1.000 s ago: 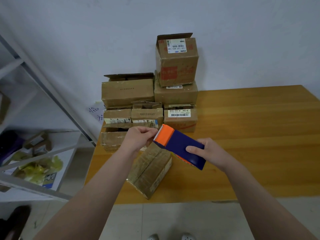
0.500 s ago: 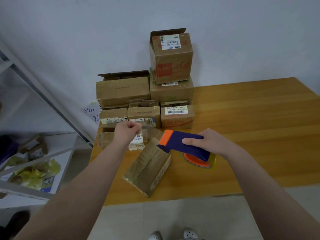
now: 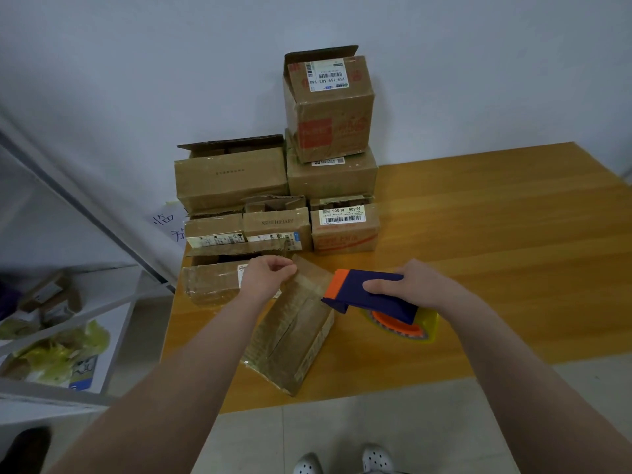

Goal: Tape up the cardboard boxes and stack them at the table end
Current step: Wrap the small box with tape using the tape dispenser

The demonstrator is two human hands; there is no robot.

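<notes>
Two things could spoil this strip, we judge. First, the tape (image 3: 309, 281) runs clear between our hands, and if it lands off the seam of the box (image 3: 290, 336) or folds on itself, it will wrinkle and hold poorly. Second, the box lies askew at 6 o'clock on the table (image 3: 496, 234) with its near corner close to the edge, so a hard pull toward us could drag it off. Our left hand (image 3: 266, 278), at the box's 12 o'clock end, has fingers and thumb curled together, seemingly pinching the tape's free end, though the clear film makes that hard to confirm. Our right hand (image 3: 422, 289), at the box's 2 o'clock, is clamped round the dispenser (image 3: 367, 295). The stack (image 3: 328, 179) sits at 11 o'clock.
</notes>
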